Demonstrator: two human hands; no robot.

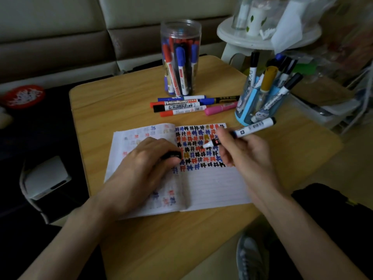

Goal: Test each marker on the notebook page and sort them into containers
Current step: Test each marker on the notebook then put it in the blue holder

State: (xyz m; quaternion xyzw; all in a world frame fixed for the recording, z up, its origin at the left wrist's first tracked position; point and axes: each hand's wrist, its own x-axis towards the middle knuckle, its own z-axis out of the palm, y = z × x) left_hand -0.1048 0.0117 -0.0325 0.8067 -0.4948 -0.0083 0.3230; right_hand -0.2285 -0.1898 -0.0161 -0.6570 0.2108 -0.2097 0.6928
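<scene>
we see right hand (242, 152) grip closed round marker (252, 127), over notebook (212, 184) right page mid bench (141, 106), long axis 8-to-2 o'clock, tip at 8, tail at 2, left hand (145, 158) grip pinching dark cap (172, 155), 9 o'clock of tip

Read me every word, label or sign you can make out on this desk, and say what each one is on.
"WHITEBOARD": red-capped marker lying on the table.
"井": sign repeated in black, blue and red on the notebook page.
Too blurred to read: print on the black-capped marker, barcode label on the white marker in the right hand, labels inside the clear jar.
</scene>
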